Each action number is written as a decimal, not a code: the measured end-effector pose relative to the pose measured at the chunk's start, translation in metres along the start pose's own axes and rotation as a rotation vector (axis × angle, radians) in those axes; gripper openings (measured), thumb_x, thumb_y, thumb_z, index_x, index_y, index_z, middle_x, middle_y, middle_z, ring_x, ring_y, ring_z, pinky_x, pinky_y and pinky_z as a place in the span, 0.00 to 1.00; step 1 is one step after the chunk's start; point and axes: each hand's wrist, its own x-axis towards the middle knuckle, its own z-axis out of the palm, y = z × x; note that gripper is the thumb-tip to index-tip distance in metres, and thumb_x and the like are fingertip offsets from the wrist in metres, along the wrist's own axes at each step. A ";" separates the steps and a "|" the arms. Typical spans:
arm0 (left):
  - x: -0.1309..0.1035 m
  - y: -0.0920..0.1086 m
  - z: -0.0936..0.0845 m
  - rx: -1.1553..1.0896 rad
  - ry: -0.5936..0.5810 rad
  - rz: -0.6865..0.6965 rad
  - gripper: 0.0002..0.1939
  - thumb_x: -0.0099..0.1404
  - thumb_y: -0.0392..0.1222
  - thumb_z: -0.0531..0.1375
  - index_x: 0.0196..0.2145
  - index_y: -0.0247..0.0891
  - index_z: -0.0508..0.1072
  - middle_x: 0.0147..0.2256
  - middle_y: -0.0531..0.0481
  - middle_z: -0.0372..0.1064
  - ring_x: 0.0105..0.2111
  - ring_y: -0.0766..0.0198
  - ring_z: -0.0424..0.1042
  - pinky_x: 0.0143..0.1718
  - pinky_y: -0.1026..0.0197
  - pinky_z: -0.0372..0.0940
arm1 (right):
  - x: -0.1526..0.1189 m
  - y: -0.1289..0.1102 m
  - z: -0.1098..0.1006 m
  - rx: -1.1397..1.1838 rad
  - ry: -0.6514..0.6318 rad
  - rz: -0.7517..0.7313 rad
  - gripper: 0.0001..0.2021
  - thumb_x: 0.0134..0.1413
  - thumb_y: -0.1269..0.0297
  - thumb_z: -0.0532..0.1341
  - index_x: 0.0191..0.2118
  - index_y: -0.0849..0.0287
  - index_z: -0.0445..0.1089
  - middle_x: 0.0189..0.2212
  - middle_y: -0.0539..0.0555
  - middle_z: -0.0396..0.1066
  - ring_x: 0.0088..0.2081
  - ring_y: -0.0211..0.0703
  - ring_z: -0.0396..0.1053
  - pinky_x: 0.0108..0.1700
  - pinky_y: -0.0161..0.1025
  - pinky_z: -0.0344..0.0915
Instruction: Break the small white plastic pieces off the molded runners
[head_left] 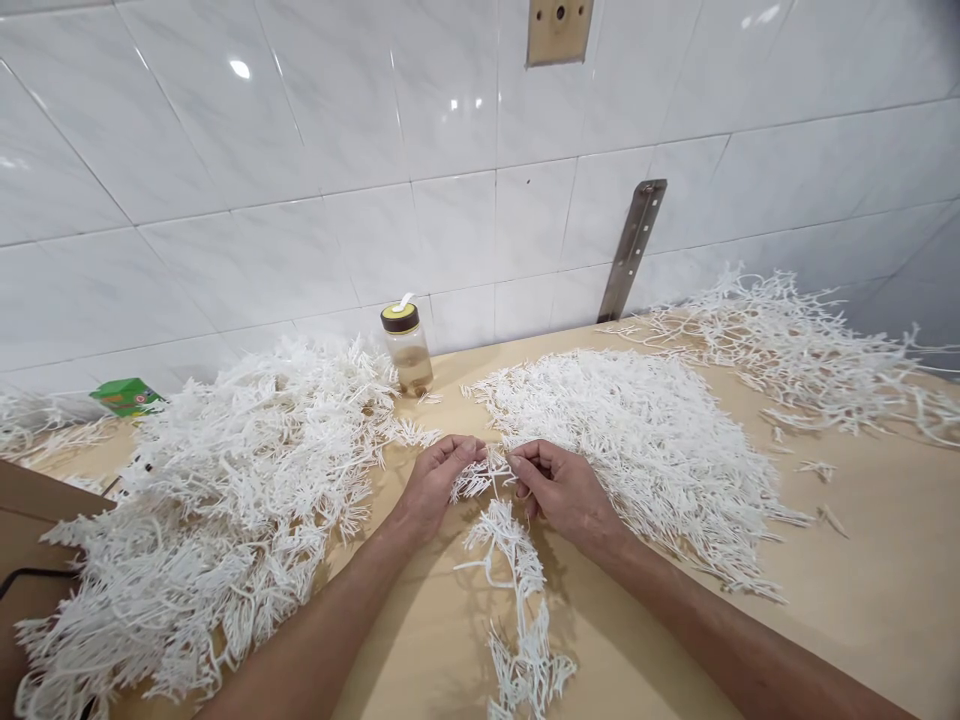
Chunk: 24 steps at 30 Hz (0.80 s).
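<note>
Near the middle of the wooden table [885, 560], my left hand [439, 480] pinches the left side of a white branched plastic piece [493, 472]. My right hand [559, 487] has its thumb and fingers closed at the right side of the same piece. The fingertips of both hands are a short gap apart. Below them a strand of white branched pieces [529, 570] hangs or lies toward the front edge; which of the two I cannot tell. A large white pile [247, 500] is left of my left hand, and a flatter white pile [637, 440] spreads beyond my right hand.
A bottle with a dark and yellow lid [407, 350] stands by the tiled wall [450, 230]. A metal bracket [634, 250] leans there. Long white strands [810, 350] lie at the back right, a green packet [127, 396] at the back left, and a brown box [37, 540] at the left edge.
</note>
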 end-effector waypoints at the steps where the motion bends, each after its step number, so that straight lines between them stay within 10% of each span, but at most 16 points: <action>1: -0.001 0.000 0.001 -0.003 -0.006 -0.014 0.20 0.58 0.56 0.65 0.37 0.35 0.76 0.38 0.43 0.73 0.39 0.58 0.71 0.32 0.61 0.69 | 0.000 -0.001 0.000 -0.004 0.013 -0.001 0.16 0.56 0.48 0.61 0.34 0.58 0.72 0.20 0.48 0.70 0.16 0.37 0.65 0.18 0.34 0.64; 5: -0.004 -0.001 0.003 0.066 -0.037 0.024 0.22 0.59 0.57 0.64 0.40 0.36 0.74 0.37 0.46 0.71 0.33 0.62 0.70 0.29 0.62 0.68 | 0.000 -0.001 -0.001 -0.022 0.047 -0.017 0.16 0.56 0.49 0.61 0.34 0.58 0.72 0.21 0.49 0.71 0.17 0.37 0.65 0.19 0.34 0.63; 14: -0.017 0.001 0.002 0.702 0.191 0.713 0.06 0.61 0.42 0.62 0.29 0.39 0.75 0.29 0.46 0.68 0.34 0.59 0.67 0.40 0.57 0.62 | 0.000 0.001 -0.001 -0.003 0.096 -0.012 0.15 0.55 0.49 0.62 0.36 0.58 0.73 0.21 0.50 0.71 0.18 0.37 0.65 0.19 0.35 0.63; 20: -0.019 -0.005 0.007 0.868 -0.092 0.715 0.10 0.66 0.41 0.58 0.34 0.39 0.79 0.27 0.45 0.73 0.29 0.61 0.69 0.34 0.60 0.62 | 0.001 0.001 -0.002 0.060 0.101 -0.008 0.15 0.54 0.51 0.64 0.37 0.59 0.73 0.22 0.50 0.71 0.20 0.38 0.67 0.22 0.35 0.66; 24: -0.016 -0.007 0.007 0.925 -0.024 0.582 0.13 0.67 0.44 0.56 0.34 0.39 0.81 0.27 0.47 0.75 0.25 0.64 0.68 0.31 0.62 0.60 | 0.003 0.004 -0.002 0.144 0.091 -0.010 0.15 0.52 0.52 0.65 0.37 0.59 0.73 0.21 0.49 0.70 0.18 0.36 0.65 0.21 0.35 0.64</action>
